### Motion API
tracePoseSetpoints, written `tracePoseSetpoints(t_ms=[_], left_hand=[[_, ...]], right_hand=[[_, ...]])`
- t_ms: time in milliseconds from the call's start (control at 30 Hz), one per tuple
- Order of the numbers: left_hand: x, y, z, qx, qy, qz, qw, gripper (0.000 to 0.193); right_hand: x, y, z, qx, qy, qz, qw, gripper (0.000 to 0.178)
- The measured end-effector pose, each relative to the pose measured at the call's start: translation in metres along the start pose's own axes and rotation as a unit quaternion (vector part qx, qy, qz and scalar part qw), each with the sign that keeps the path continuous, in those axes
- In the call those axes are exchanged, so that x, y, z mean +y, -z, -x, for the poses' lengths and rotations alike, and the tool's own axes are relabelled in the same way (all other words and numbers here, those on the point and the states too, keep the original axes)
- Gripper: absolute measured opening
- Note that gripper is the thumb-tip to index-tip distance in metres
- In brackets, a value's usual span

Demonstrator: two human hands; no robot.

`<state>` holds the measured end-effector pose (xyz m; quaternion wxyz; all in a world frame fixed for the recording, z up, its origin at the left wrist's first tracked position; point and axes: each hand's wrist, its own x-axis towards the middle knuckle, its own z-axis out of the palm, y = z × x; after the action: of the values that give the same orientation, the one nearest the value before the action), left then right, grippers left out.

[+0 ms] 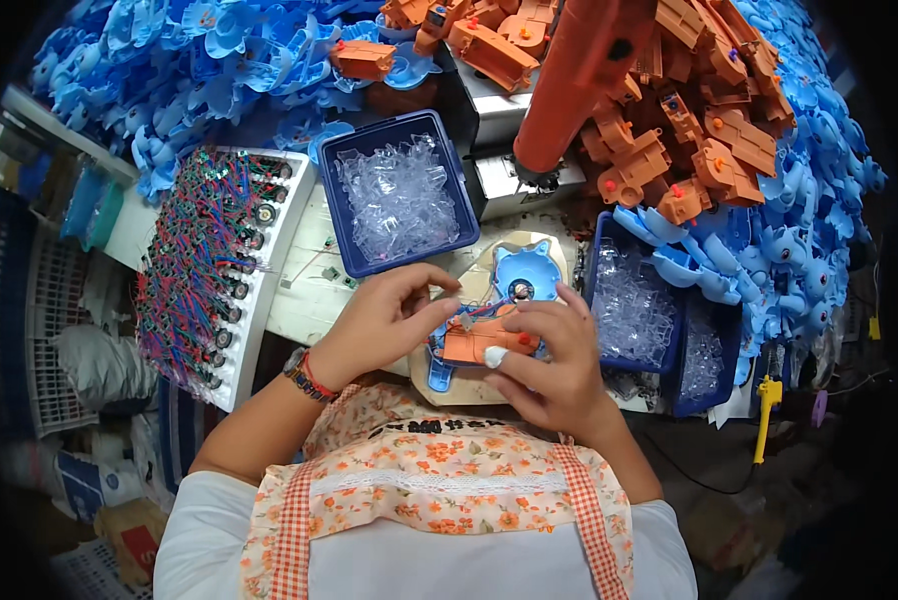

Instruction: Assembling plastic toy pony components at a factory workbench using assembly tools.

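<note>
An orange plastic box-shaped housing (474,342) lies on a light blue plastic shell (527,268), with thin wires and a small round metallic part beside it. Beneath them is a tan board (561,248). My right hand (559,365) is on the housing's right end, its fingers curled over it and one fingertip wrapped in white. Next to the wires at the housing's upper left is my left hand (399,315), fingers bent, thumb and forefinger slightly apart. I see nothing held between them.
A blue bin (344,235) of clear plastic pieces stands beyond my left hand; another blue bin (594,300) sits at right. A white foam tray (269,300) of wired parts is at left. An orange-red tool (569,100) hangs overhead, among heaped blue shells (189,50) and orange housings (739,140).
</note>
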<state>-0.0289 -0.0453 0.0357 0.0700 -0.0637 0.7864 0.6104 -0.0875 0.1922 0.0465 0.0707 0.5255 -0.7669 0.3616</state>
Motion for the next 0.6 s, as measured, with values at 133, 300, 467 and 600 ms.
tracePoseSetpoints(t_ms=[133, 300, 467, 600], left_hand=[[0.009, -0.001, -0.014, -0.07, -0.015, -0.038, 0.997, 0.026], [0.005, 0.004, -0.023, -0.125, -0.057, -0.018, 0.99, 0.031], [0.003, 0.021, -0.027, -0.22, 0.013, 0.042, 0.974, 0.032], [0.011, 0.019, -0.036, -0.244, 0.045, 0.04, 0.968, 0.03]], right_hand=[[-0.003, -0.003, 0.005, -0.048, -0.021, 0.052, 0.997, 0.027], [0.001, -0.011, 0.011, -0.027, -0.029, 0.058, 0.998, 0.036], [0.003, -0.026, 0.011, 0.018, -0.005, 0.023, 1.0, 0.032], [0.0, -0.021, 0.015, 0.032, -0.006, 0.031, 0.999, 0.031]])
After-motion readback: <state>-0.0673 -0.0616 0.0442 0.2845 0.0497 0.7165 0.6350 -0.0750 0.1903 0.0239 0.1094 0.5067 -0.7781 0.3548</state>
